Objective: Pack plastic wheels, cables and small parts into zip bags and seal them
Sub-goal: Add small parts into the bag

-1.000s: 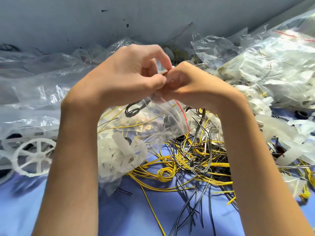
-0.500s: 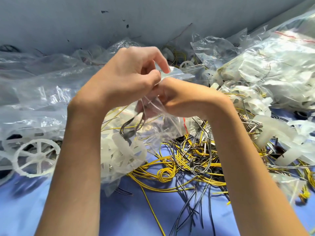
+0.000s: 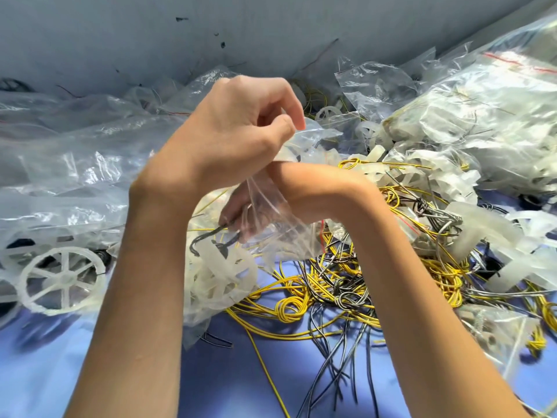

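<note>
I hold a clear zip bag (image 3: 289, 236) above the blue table. My left hand (image 3: 235, 137) pinches the bag's top edge between thumb and forefinger. My right hand (image 3: 250, 206) is inside the bag, seen through the plastic, its fingers holding a dark cable (image 3: 211, 236). White plastic wheels (image 3: 220, 276) fill the bag's lower part. A tangle of yellow and grey cables (image 3: 340, 285) lies on the table under my right forearm.
A loose white spoked wheel (image 3: 60, 279) lies at the left among clear bags (image 3: 75, 164). Filled zip bags (image 3: 488, 110) and loose white parts (image 3: 482, 236) pile up at the right. A grey wall (image 3: 180, 40) runs behind. Blue table surface (image 3: 229, 375) shows near me.
My right hand has gone from the bag's mouth down into the bag, pushing the dark cable lower. My left hand kept its pinch on the bag's top edge.
</note>
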